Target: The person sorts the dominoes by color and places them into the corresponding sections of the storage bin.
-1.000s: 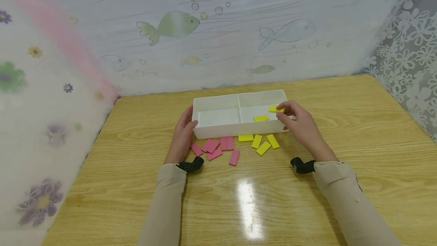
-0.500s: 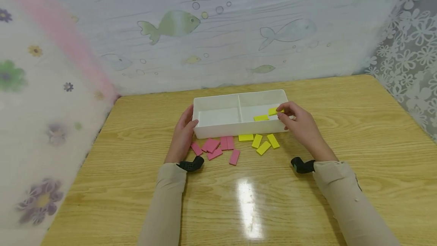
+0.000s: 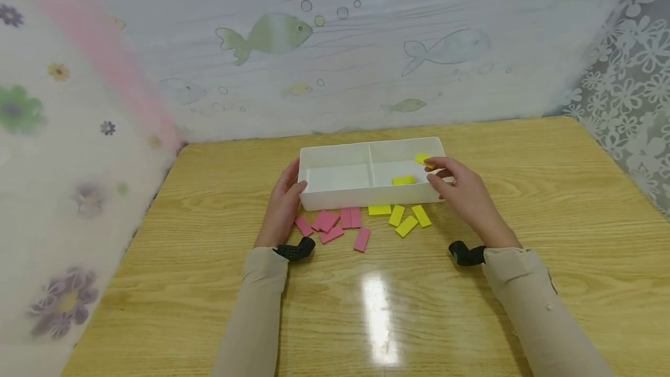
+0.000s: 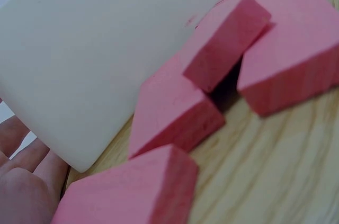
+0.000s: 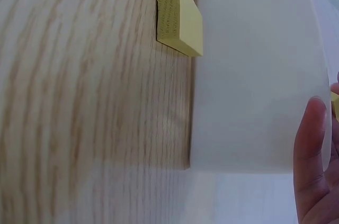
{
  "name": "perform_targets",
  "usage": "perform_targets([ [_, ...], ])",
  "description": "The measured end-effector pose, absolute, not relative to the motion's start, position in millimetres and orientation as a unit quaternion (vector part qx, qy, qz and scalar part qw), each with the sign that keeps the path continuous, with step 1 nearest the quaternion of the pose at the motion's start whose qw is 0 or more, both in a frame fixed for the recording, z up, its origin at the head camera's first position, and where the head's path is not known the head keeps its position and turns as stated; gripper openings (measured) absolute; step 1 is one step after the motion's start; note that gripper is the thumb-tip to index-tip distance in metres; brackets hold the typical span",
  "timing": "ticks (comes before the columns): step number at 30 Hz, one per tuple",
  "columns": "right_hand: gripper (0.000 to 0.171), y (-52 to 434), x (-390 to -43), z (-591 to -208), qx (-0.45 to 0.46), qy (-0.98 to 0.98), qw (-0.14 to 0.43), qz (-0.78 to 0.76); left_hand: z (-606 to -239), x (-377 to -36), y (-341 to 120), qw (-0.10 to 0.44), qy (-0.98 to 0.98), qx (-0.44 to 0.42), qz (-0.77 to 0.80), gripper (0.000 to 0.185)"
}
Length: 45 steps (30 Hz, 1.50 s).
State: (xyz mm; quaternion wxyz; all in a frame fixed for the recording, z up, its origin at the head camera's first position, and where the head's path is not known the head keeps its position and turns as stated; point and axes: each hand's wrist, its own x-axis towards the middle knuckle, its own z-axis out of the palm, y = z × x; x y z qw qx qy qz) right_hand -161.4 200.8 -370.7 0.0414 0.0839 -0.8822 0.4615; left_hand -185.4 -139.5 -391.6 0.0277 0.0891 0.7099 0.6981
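Note:
A white two-compartment box (image 3: 335, 198) stands on the table. My left hand (image 3: 281, 205) grips its left end, thumb at the front corner; in the left wrist view, the fingers (image 4: 33, 155) lie behind the box's edge. My right hand (image 3: 460, 191) reaches over the right end, fingers bent inside and thumb by the front rim. At its fingertips is a tilted yellow block (image 3: 421, 159), partly covered by the index finger. Another yellow block (image 3: 403, 180) lies flat in the right compartment. The right wrist view shows the thumb (image 5: 310, 139) outside the box wall.
Several pink blocks (image 3: 362, 239), some overlapping, lie before the box's left half. Several loose yellow blocks (image 3: 406, 226) lie before its right half. Behind the wooden table (image 3: 209, 191) rises a wall covering (image 3: 356, 74) printed with fish.
The yellow block at my right fingertips has shifted toward the back of the compartment and tilted. My left hand keeps its grip on the box. The head view has shifted slightly.

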Motion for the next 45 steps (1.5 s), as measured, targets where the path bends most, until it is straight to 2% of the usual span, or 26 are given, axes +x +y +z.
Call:
perform_targets([
  [19, 0.042, 199.8, -162.4, -370.3, 0.086, -0.892, 0.041, 0.441, -390.2, -185.9, -139.6, 0.026, 0.7, 0.088, 0.708, 0.055],
  [45, 0.036, 201.8, -159.6, -370.0, 0.105, -0.881, 0.038, 0.459, -390.6, -185.2, -139.3, 0.03, 0.702, 0.083, 0.707, 0.055],
])
